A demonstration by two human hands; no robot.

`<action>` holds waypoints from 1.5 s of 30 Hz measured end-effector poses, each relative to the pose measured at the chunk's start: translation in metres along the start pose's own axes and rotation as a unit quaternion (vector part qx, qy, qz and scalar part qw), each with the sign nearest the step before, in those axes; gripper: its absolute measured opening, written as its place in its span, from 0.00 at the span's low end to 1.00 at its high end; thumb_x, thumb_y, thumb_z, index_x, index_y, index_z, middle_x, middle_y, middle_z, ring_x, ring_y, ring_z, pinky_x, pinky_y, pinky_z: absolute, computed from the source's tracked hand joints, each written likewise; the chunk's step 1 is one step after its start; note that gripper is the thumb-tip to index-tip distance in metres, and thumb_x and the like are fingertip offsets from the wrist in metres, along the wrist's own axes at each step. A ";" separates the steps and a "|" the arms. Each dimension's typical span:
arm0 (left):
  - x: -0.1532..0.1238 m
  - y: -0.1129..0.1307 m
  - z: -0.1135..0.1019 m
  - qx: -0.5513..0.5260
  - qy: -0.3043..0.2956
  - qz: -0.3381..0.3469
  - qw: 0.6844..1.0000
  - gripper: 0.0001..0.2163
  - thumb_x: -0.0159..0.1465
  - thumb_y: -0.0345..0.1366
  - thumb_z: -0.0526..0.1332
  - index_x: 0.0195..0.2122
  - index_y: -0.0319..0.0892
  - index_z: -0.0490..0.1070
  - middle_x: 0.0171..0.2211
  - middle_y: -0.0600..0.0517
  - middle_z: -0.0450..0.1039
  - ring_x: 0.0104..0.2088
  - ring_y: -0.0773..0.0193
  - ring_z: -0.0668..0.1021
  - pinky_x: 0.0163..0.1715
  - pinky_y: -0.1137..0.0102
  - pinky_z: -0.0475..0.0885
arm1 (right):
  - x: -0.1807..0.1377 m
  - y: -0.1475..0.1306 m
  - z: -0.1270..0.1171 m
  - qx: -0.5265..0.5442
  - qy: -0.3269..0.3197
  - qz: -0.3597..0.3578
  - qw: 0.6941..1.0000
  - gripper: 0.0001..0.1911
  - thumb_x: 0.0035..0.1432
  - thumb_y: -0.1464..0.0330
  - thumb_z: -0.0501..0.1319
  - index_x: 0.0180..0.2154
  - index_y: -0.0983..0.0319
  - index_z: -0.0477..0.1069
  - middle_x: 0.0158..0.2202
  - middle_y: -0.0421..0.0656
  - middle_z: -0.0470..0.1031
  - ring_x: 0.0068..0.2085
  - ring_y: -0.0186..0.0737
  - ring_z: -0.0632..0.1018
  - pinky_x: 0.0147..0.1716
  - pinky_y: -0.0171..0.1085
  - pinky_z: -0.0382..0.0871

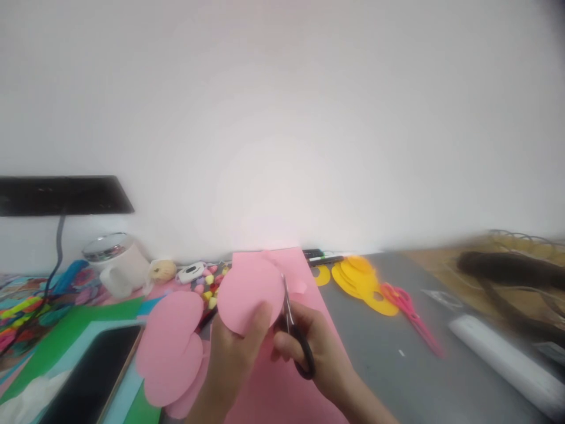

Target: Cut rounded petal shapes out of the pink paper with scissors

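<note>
My left hand (232, 353) pinches a rounded pink paper piece (249, 294) from below, thumb on its front. My right hand (320, 353) grips black-handled scissors (293, 330), whose blades point up along the paper's right edge. Both hands hover over a large pink sheet (286, 377) lying on the table. Cut pink rounded shapes (172, 347) lie stacked just left of my left hand.
A dark tablet (95, 377) lies on green and blue paper at the lower left. A white mug (117, 262), beads and cables crowd the far left. Yellow paper cutouts (359, 282), pink scissors (410, 315) and a white tube (503, 362) lie to the right on the grey table.
</note>
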State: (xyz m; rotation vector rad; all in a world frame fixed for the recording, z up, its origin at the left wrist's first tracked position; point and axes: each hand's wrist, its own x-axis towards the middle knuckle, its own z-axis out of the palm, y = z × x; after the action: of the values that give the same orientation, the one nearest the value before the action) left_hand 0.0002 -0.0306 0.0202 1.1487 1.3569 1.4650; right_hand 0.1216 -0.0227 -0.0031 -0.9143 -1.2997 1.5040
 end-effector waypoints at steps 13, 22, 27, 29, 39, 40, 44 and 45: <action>0.001 0.001 0.001 0.016 0.047 0.010 0.999 0.10 0.50 0.41 0.64 0.20 0.41 0.69 0.16 0.56 0.68 0.20 0.67 0.71 0.19 0.74 0.67 | -0.001 0.000 0.000 -0.005 -0.007 0.000 1.000 0.19 0.45 0.56 0.70 0.29 0.63 0.67 0.21 0.37 0.69 0.22 0.33 0.71 0.24 0.32 0.70; 0.003 -0.001 -0.001 0.016 0.056 0.002 0.998 0.14 0.48 0.41 0.65 0.14 0.43 0.62 0.13 0.60 0.58 0.17 0.70 0.64 0.21 0.72 0.66 | -0.001 0.000 0.000 -0.010 0.003 -0.004 1.000 0.12 0.47 0.62 0.66 0.28 0.62 0.67 0.18 0.33 0.65 0.20 0.33 0.71 0.22 0.33 0.71; 0.003 -0.001 -0.002 0.020 0.051 -0.004 0.998 0.15 0.49 0.42 0.65 0.14 0.44 0.61 0.13 0.59 0.60 0.19 0.67 0.68 0.23 0.72 0.67 | -0.001 0.002 -0.001 -0.014 0.002 -0.004 1.000 0.12 0.47 0.62 0.66 0.29 0.63 0.67 0.18 0.34 0.66 0.20 0.33 0.72 0.22 0.31 0.70; 0.003 0.000 -0.002 0.016 0.046 -0.007 0.999 0.14 0.49 0.42 0.64 0.14 0.43 0.62 0.13 0.58 0.62 0.20 0.66 0.70 0.22 0.72 0.67 | -0.001 0.003 -0.001 -0.012 0.001 -0.002 1.000 0.13 0.47 0.61 0.66 0.30 0.63 0.68 0.18 0.34 0.66 0.20 0.32 0.72 0.22 0.31 0.69; 0.003 0.003 -0.003 0.033 0.054 -0.009 0.998 0.12 0.50 0.42 0.63 0.16 0.44 0.64 0.13 0.59 0.60 0.21 0.64 0.72 0.24 0.70 0.68 | -0.003 0.002 -0.002 -0.006 -0.004 0.013 1.000 0.16 0.46 0.59 0.67 0.30 0.63 0.67 0.18 0.34 0.66 0.20 0.32 0.72 0.20 0.30 0.66; 0.003 0.002 -0.003 0.031 0.057 -0.008 0.998 0.11 0.50 0.42 0.63 0.16 0.44 0.64 0.12 0.59 0.57 0.22 0.63 0.72 0.25 0.70 0.69 | -0.003 0.002 -0.002 -0.009 -0.004 0.016 1.000 0.15 0.47 0.60 0.66 0.29 0.63 0.67 0.18 0.34 0.67 0.19 0.32 0.72 0.20 0.30 0.66; 0.006 -0.003 -0.004 0.026 0.089 0.007 0.996 0.15 0.51 0.44 0.64 0.14 0.45 0.61 0.11 0.60 0.52 0.21 0.63 0.70 0.23 0.70 0.67 | -0.002 0.001 -0.001 -0.021 0.031 0.018 0.999 0.09 0.48 0.65 0.63 0.29 0.63 0.67 0.17 0.33 0.65 0.20 0.34 0.72 0.20 0.31 0.64; 0.009 -0.005 -0.004 0.027 0.110 0.010 0.994 0.15 0.52 0.44 0.63 0.15 0.45 0.62 0.12 0.59 0.55 0.20 0.64 0.70 0.22 0.70 0.67 | -0.001 0.000 -0.001 -0.020 0.052 0.016 0.998 0.08 0.48 0.66 0.62 0.30 0.63 0.67 0.16 0.33 0.64 0.20 0.34 0.72 0.22 0.31 0.64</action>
State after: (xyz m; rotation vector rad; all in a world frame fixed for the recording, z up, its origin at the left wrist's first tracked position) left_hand -0.0063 -0.0230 0.0165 1.0621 1.5470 1.6153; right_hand 0.1230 -0.0229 -0.0034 -1.0309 -1.2486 1.4393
